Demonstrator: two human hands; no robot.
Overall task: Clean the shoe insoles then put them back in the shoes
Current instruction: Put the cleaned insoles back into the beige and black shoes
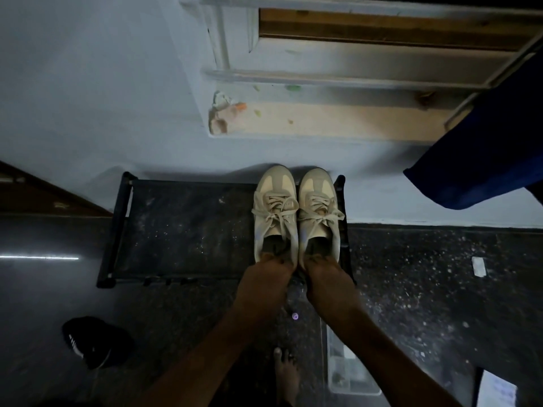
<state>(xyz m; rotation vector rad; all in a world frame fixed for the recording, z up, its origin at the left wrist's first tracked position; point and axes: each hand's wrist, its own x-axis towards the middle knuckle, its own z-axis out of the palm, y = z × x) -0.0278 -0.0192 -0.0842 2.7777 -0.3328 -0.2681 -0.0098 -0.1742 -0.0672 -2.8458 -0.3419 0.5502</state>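
Two beige shoes (296,212) on a black speckled rack (182,227), blue cloth (484,160) nearby

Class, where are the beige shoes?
Head view: the beige shoes sit side by side at the right end of the rack, left hand and right hand gripping their heels.

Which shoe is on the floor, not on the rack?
The black shoe, lower left on the floor; both beige sneakers sit on the black rack.
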